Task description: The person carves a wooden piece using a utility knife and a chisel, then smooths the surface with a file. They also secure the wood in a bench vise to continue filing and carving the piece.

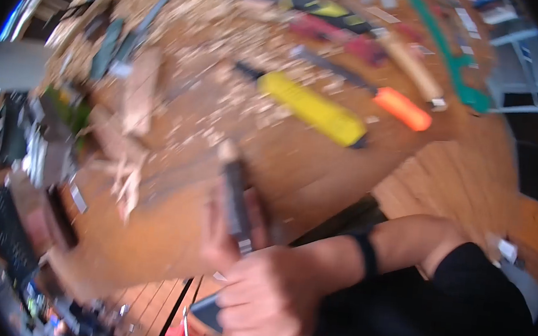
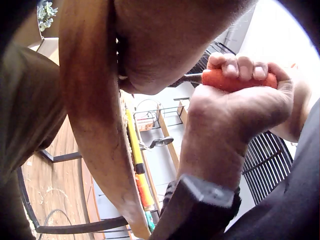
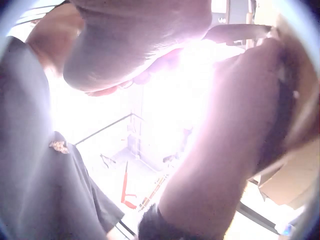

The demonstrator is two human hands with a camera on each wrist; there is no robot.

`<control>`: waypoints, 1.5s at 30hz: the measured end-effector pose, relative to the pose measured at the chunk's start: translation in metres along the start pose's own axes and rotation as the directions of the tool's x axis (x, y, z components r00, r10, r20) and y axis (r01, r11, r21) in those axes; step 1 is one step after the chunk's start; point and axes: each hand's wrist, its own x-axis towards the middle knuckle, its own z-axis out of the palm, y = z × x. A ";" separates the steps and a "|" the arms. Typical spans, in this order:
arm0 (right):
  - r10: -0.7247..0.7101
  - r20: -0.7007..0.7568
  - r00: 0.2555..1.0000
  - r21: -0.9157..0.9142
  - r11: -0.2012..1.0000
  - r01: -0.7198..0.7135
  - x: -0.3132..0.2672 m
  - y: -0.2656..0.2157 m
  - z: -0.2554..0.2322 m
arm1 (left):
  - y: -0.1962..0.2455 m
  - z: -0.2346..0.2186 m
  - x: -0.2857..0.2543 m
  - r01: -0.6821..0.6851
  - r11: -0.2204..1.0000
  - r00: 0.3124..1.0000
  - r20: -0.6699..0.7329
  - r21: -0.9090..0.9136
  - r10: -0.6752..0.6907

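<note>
In the head view my right hand [image 1: 263, 300] is at the bottom middle, gripping a chisel whose dark blade [image 1: 234, 194] points away over the bench's near edge. From the left wrist view, the right-hand fingers wrap around the chisel's orange handle [image 2: 237, 81]. My left hand [image 1: 214, 231] lies farther forward, with fingers on both sides of the blade. It is large at the top of the left wrist view, against the wooden bench edge [image 2: 90, 100]. A pale bit of wood [image 1: 225, 149] appears at the blade's far end, blurred.
A yellow-handled tool [image 1: 313, 111] and an orange-handled one [image 1: 404, 110] lie on the wooden bench [image 1: 320, 179]. Wood shavings [image 1: 200, 12] heap at the back. A flat wood strip [image 1: 141, 94] lies left, and a long green tool [image 1: 445, 49] at back right.
</note>
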 end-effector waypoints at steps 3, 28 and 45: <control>0.012 -0.187 0.982 -0.052 0.998 -0.022 0.013 0.005 -0.002 | 0.001 -0.002 0.002 0.006 0.963 0.993 0.113 -0.270 0.025; 0.312 -0.840 0.444 -0.132 0.677 -0.724 -0.035 -0.105 -0.262 | 0.012 -0.001 0.004 -0.020 0.997 0.998 -0.061 0.079 0.025; 0.016 -0.808 0.589 -0.589 -0.011 -0.808 -0.158 -0.080 -0.546 | 0.017 -0.002 0.005 0.012 0.995 0.998 -0.064 0.102 -0.005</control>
